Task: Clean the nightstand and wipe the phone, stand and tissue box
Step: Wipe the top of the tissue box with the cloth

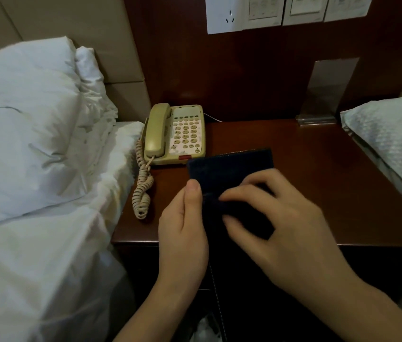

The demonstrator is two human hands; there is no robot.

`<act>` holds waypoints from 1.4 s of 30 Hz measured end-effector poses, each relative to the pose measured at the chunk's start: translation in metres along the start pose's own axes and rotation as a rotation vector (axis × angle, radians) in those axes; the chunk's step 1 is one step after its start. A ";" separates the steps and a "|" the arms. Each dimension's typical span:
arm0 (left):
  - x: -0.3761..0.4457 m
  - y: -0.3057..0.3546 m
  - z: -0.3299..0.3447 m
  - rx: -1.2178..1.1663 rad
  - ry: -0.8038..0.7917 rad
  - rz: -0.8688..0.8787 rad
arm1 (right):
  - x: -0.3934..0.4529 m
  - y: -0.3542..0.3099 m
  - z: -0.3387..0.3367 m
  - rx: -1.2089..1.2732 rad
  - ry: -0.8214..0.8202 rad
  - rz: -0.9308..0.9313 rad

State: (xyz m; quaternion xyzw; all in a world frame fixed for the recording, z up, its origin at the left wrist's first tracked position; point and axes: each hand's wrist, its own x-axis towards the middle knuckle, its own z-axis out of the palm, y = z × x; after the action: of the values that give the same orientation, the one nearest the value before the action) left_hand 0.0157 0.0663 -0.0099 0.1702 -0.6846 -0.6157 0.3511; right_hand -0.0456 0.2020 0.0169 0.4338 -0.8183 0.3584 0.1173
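Dark blue cloth [232,169] is held by both hands above the front part of the worktop [318,169], with its far edge just before the phone [175,134]. The left hand [182,233] pinches the near left side of the cloth, thumb on top. The right hand [276,223] lies over the cloth from the right with curled fingers and seems to fold or gather it; this hand is a little blurred, so I cannot say exactly how its fingers hold.

The cream phone stands at the back left of the reddish-brown wooden worktop, its handset on the cradle, and its coiled cord [143,191] hangs down along the left edge, beside the bed [34,255]. At the back right, against the wall panel, stands a clear stand [328,95]. No tissue box is visible from here. A pillow [22,119] lies on the bed at the left, and another pillow [392,139] comes in from the right.

I judge that the cloth is only being prepared and no wiping has begun. The next move probably needs the cloth folded to a flat pad and pressed on the wood or carried to the phone, with care not to pull the cord.
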 end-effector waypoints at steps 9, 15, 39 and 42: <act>0.011 0.000 0.011 -0.066 -0.051 -0.046 | 0.003 -0.008 0.004 0.046 -0.029 0.067; 0.013 0.001 0.000 -0.087 -0.008 -0.030 | 0.002 0.013 -0.018 0.080 0.065 0.266; -0.015 -0.008 0.012 0.022 -0.257 0.015 | 0.030 0.005 -0.003 0.023 0.068 0.051; -0.016 -0.006 0.004 -0.092 -0.200 -0.037 | 0.024 0.002 -0.005 0.071 -0.104 -0.005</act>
State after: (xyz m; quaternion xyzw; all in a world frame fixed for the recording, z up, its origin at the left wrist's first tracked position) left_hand 0.0225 0.0789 -0.0200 0.1042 -0.6840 -0.6667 0.2769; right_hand -0.0623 0.1915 0.0319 0.4577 -0.8090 0.3640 0.0601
